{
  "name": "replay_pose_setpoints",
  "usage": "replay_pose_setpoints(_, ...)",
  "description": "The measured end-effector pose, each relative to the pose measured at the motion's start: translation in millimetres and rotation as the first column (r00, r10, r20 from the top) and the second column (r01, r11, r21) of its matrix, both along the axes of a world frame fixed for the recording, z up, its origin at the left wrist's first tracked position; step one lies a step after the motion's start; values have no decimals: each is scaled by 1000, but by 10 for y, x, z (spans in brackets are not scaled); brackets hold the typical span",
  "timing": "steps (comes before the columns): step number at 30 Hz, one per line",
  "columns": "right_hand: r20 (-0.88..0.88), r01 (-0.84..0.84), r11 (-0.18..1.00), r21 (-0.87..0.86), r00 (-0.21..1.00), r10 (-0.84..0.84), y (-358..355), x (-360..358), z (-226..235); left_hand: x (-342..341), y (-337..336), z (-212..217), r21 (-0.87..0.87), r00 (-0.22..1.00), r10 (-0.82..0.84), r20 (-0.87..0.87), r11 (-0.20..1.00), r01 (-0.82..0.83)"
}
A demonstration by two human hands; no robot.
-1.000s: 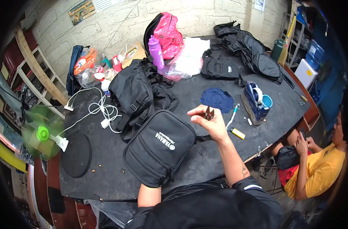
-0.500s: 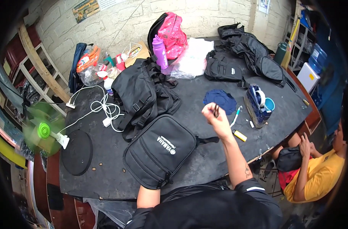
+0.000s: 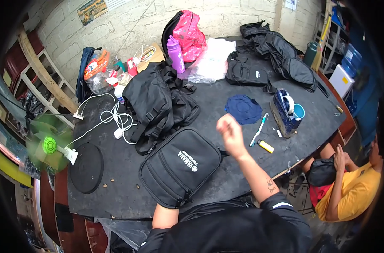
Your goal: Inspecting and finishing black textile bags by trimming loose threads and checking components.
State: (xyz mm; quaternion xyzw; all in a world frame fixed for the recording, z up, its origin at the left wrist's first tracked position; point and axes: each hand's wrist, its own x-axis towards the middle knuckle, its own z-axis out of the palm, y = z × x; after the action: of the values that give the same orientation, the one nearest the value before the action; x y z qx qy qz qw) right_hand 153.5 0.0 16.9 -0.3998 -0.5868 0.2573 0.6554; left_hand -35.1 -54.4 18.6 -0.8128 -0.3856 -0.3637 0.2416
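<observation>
A black backpack (image 3: 181,164) with white lettering and two zips lies at the table's near side, its front panel facing up. My left forearm (image 3: 165,217) runs up to the backpack's lower edge. The bag covers that hand, so its fingers are hidden. Above the table, just right of the backpack's top corner, my right hand (image 3: 230,131) is raised with its fingers curled closed. Motion blurs it a little, and anything inside it cannot be made out. Beyond the hand lies a dark blue round piece of cloth (image 3: 243,109).
Black bags (image 3: 152,103) and white cords (image 3: 116,118) lie left of centre, near a spinning green fan (image 3: 50,144). A purple bottle (image 3: 175,56) stands farther back. At right are a toothbrush-like tool (image 3: 259,130), yellow lighter (image 3: 265,146) and blue caddy (image 3: 283,114). A seated person (image 3: 348,187) works beyond the edge.
My right hand has shifted slightly left and turned; the small dark object that showed at its fingers no longer shows. The backpack sits slightly farther right in the picture.
</observation>
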Motion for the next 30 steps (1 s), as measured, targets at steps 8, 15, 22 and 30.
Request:
replay_pose_setpoints(8, -42, -580, 797, -166, 812, 582, -184, 254, 92, 40, -143, 300, -60, 981, 44, -186, 997, -56)
replay_pose_setpoints(15, 207, -452, 887, -89, 863, 461, -186, 229, 278, 119, -251, 777, -111, 935, 80, -346, 986, -126)
replay_pose_setpoints(22, 284, -416, 907, -70, 863, 418, -115, 289, 335, 314, -78, 1042, -154, 863, 89, -498, 970, -189)
replay_pose_setpoints(30, 748, -138, 959, 246, 657, -97, -211, 211, 855, 316, -7, 1103, -85, 944, 4, -330, 996, -34)
